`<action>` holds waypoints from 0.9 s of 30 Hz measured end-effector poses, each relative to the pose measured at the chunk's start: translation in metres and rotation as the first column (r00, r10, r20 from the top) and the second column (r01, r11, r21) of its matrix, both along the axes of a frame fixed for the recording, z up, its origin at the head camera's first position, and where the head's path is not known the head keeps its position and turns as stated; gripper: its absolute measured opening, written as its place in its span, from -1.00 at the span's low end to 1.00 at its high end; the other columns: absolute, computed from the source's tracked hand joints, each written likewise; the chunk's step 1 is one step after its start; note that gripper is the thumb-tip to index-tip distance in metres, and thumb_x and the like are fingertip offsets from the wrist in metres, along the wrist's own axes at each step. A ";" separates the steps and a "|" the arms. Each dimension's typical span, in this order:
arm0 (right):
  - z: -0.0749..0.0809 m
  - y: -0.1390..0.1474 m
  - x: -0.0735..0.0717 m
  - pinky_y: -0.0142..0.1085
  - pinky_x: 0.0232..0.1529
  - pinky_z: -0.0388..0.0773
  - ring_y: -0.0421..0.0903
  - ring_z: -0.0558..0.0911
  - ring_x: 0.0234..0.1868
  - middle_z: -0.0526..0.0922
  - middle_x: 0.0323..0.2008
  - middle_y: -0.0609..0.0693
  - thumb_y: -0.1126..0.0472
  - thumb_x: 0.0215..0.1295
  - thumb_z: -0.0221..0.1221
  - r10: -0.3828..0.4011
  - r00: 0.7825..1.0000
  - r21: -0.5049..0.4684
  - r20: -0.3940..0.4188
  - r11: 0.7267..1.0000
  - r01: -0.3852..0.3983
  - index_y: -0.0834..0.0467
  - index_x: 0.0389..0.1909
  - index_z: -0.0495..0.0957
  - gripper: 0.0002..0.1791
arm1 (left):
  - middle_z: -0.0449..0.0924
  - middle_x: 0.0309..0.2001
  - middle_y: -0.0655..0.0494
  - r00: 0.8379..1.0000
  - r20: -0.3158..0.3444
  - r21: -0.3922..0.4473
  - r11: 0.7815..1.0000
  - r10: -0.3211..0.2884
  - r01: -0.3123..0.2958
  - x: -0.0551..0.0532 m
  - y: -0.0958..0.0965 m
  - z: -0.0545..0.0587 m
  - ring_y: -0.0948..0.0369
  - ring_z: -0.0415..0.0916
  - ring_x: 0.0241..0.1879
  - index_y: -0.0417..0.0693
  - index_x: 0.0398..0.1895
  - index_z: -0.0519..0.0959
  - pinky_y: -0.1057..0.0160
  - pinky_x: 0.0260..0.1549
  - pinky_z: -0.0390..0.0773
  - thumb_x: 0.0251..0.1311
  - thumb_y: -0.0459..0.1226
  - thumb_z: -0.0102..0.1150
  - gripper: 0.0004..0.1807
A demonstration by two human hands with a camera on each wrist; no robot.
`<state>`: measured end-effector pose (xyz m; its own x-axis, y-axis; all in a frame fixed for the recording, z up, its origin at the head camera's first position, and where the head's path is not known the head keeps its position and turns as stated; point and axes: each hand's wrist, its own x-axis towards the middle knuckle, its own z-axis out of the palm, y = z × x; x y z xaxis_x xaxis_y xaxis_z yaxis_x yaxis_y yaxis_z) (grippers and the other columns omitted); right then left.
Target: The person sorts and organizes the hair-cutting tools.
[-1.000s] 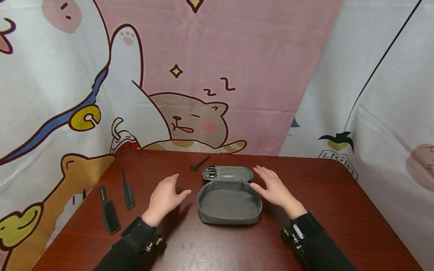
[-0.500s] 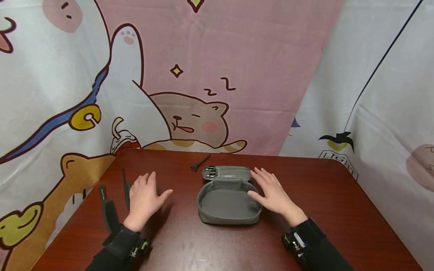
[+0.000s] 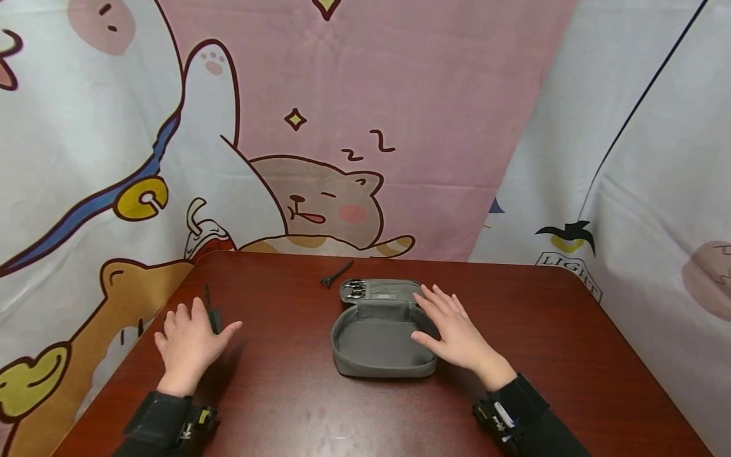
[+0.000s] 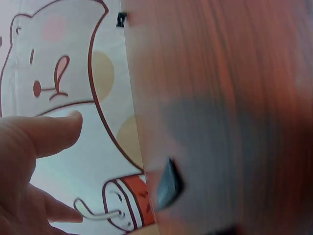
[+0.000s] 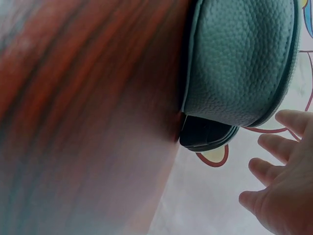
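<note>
My left hand [image 3: 191, 346], fingers spread and nothing held, is over the left side of the table. A dark comb with a thin pointed tail [image 3: 214, 319] shows partly beyond its fingers; the broader dark comb beside it is hidden beneath the hand. A grey zip case [image 3: 384, 368] lies unfolded near the middle, its tray facing up. My right hand [image 3: 459, 336] hovers at the case's right side with fingers extended, overlapping its rim in the head view. In the right wrist view, those fingertips are just off the pebbled case wall [image 5: 239, 63].
Several metal tools [image 3: 355, 290] sit in the case's lid [image 3: 394, 290]. Behind it, a small dark hair clip [image 3: 335, 274] lies near the far edge of the brown table [image 3: 297, 406]. A printed cloth [image 3: 445, 127] hangs behind the table.
My left hand has moved left, from beside the case to over the combs. The right hand has shifted slightly left over the case's rim.
</note>
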<state>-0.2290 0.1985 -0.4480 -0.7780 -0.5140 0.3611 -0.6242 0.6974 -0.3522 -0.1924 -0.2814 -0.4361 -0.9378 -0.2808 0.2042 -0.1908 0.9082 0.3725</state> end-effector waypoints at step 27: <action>0.006 -0.011 0.013 0.36 0.33 -0.09 0.25 0.02 0.50 0.13 0.49 0.26 -0.19 0.23 0.28 0.031 0.997 0.138 -0.069 0.990 -0.021 0.16 0.51 0.18 -0.06 | 0.26 -0.12 -0.70 0.840 0.501 0.036 0.964 0.211 -0.264 -0.008 -0.076 0.000 -0.48 0.31 -0.05 -0.70 0.06 0.30 -0.30 -0.26 0.48 0.16 0.08 0.26 -0.10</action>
<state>-0.2156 0.1874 -0.4415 -0.7385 -0.5825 0.3397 -0.6630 0.7191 -0.2084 -0.2000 -0.3572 -0.4362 -0.8099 -0.5022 -0.3030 -0.5772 0.7742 0.2598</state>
